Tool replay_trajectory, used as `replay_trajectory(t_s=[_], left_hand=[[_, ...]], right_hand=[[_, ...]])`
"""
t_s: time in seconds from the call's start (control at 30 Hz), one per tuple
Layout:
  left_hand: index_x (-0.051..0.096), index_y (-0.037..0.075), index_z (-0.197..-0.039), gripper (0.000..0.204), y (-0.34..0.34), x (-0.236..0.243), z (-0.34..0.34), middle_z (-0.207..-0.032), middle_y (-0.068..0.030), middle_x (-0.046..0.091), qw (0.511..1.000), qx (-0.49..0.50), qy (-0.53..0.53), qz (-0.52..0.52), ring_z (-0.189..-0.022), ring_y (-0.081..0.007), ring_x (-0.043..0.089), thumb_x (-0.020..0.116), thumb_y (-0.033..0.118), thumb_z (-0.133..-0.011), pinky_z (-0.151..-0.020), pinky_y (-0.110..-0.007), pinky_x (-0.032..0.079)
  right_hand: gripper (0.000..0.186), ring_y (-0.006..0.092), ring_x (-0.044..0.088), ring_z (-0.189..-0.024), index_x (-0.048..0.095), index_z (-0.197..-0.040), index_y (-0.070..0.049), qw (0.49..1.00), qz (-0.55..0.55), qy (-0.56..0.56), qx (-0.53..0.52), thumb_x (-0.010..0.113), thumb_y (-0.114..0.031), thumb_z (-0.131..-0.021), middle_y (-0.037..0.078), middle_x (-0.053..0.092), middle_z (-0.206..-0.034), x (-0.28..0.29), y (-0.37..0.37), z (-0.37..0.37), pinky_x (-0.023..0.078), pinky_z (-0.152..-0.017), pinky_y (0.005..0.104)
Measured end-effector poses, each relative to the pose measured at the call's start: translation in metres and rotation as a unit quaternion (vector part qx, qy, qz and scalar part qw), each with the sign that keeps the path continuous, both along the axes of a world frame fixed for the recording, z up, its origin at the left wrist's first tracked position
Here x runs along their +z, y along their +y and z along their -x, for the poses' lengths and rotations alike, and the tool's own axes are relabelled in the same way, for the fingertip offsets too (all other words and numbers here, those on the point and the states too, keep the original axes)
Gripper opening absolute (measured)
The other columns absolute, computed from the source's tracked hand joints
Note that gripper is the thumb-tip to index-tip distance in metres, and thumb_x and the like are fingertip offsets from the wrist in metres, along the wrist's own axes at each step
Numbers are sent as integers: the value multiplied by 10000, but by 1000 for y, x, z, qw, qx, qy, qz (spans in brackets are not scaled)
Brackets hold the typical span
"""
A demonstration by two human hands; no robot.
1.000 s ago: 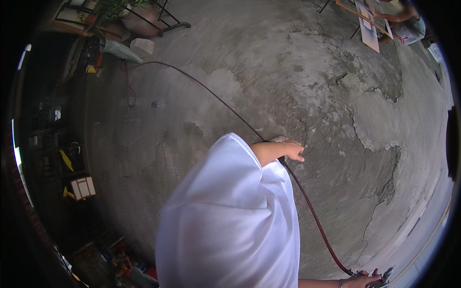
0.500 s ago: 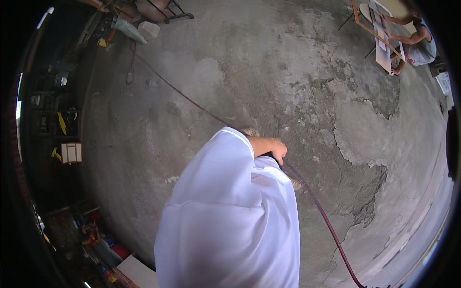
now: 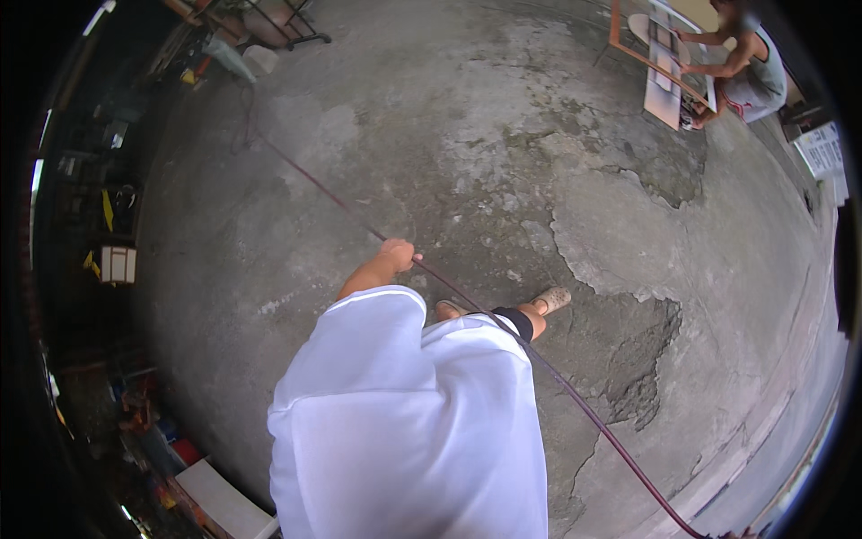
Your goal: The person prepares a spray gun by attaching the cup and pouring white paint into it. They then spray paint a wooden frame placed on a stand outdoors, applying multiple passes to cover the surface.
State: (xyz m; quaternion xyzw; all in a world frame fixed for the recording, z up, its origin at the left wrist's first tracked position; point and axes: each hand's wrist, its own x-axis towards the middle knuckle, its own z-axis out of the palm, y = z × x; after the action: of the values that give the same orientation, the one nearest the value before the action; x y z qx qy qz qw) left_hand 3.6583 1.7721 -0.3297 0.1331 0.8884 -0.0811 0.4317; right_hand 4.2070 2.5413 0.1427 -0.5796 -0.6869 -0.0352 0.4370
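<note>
My left hand [image 3: 400,254] reaches out from a white sleeve, its fingers wrapped round a dark red hose [image 3: 597,422]. From the hand, the hose runs back across the floor toward the upper left. Its other side passes in front of my legs and down to the lower right. My right hand is out of sight. Below the hose, a foot in a beige clog [image 3: 551,299] rests on the concrete.
The grey concrete floor [image 3: 341,162] has a broken, sunken patch [image 3: 628,359] to the right. A person [image 3: 750,72] bends over a long panel [image 3: 663,94] at the upper right. A pale board [image 3: 224,503] and clutter lie lower left, and a wheeled metal frame [image 3: 301,36] stands upper left.
My left hand has swung from close by my legs out to the left, still gripping the hose. The hose now crosses in front of my legs, and more of the clog shows.
</note>
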Motion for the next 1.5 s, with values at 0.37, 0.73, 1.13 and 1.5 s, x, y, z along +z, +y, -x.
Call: replay_trajectory(t_s=[0.37, 0.73, 1.13, 1.5], left_hand=[[758, 47, -1109, 544, 373, -16, -78, -1163, -203, 718, 996, -76, -48, 7, -1146, -372, 666, 522, 526, -1004, -984, -467, 531], [757, 61, -1124, 499, 590, 9, -126, -1213, -185, 705, 994, -96, 2, 54, -1166, -369, 655, 559, 500, -991, -986, -467, 529], [776, 28, -1001, 529, 811, 44, -378, -1055, -217, 735, 997, 26, 57, 33, -1073, -392, 684, 543, 503, -1001, -953, -482, 531], [800, 88, -937, 324, 1066, 28, -479, -976, -188, 751, 998, 14, 58, -1, -1036, -372, 692, 619, 357, -955, -989, -462, 497]], right_hand=[[505, 60, 437, -489, 739, -1207, -28, 986, 39, 42, -155, 638, -476, -996, 33, 761, -988, 33, 177, -123, 345, -441, 255], [448, 65, 430, -456, 718, -1193, -8, 991, 5, 100, -94, 622, -411, -1021, 81, 752, -1053, -16, 425, -229, 332, -419, 259], [400, 62, 422, -452, 683, -1275, -34, 997, 11, 74, 37, 600, -347, -1041, 107, 735, -1111, 11, 786, -335, 328, -419, 252], [523, 226, 644, -653, 599, -1291, 22, 997, 4, 56, 57, 675, -397, -987, 165, 711, -847, 9, 1047, -298, 489, -488, 341]])
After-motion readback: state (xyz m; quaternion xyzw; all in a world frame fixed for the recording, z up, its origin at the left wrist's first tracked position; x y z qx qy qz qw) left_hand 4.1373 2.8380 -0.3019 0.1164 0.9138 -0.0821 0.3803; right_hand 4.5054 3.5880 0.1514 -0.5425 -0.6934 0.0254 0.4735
